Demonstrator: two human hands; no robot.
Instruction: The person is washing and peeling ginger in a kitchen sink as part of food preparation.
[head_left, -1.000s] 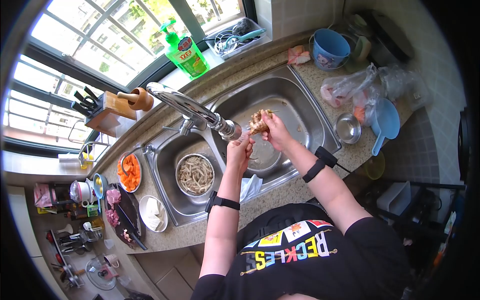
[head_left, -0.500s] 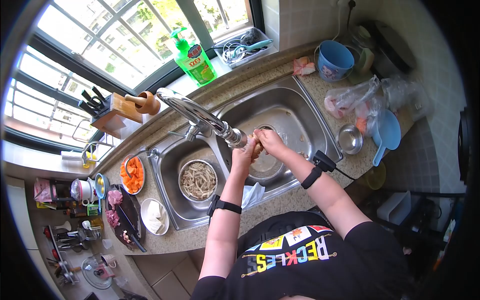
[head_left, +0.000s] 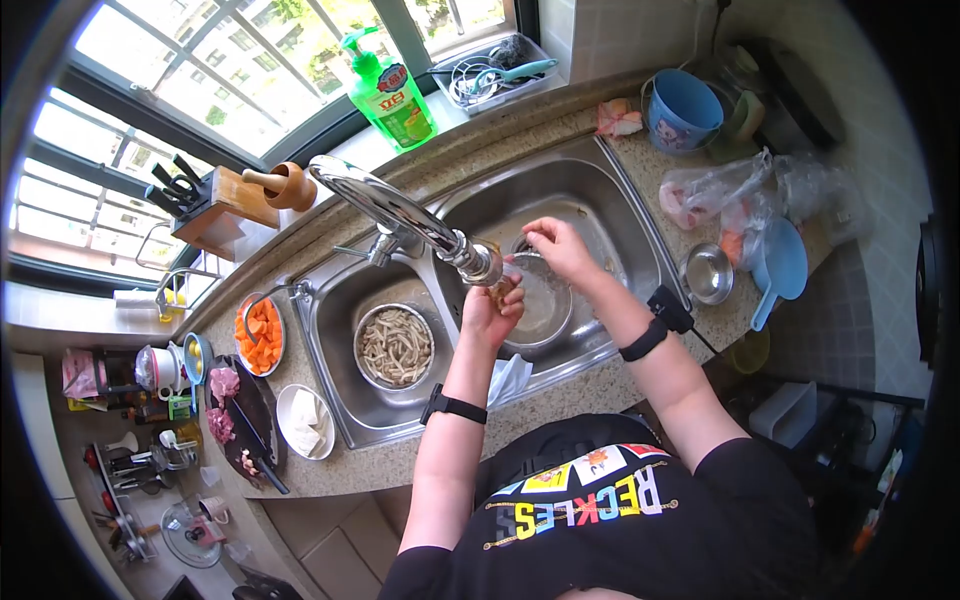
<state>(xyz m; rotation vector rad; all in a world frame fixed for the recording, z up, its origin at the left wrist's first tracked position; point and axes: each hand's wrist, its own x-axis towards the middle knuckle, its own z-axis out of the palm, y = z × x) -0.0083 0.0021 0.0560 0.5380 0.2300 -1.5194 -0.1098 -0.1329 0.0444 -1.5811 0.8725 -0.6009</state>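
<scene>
A brown piece (head_left: pixel 497 291) sits in the left hand (head_left: pixel 492 314), right by the faucet head (head_left: pixel 478 264).
From where I stand, the left fingers curl around that piece, which the faucet and the fingers mostly hide; the right hand (head_left: pixel 562 252) hangs apart over the right basin (head_left: pixel 622 215), thumb and fingertips pressed together, though I can't tell whether they pinch anything. In the left basin (head_left: pixel 335 318), a round bowl (head_left: pixel 394 387) holds pale strips (head_left: pixel 395 345).

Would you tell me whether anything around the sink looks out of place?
The blue dipper looks slightly precarious: its handle appears to jut past the edge of the counter. A crumpled white bag or cloth lies untidily across the front rim of the sink.
</scene>
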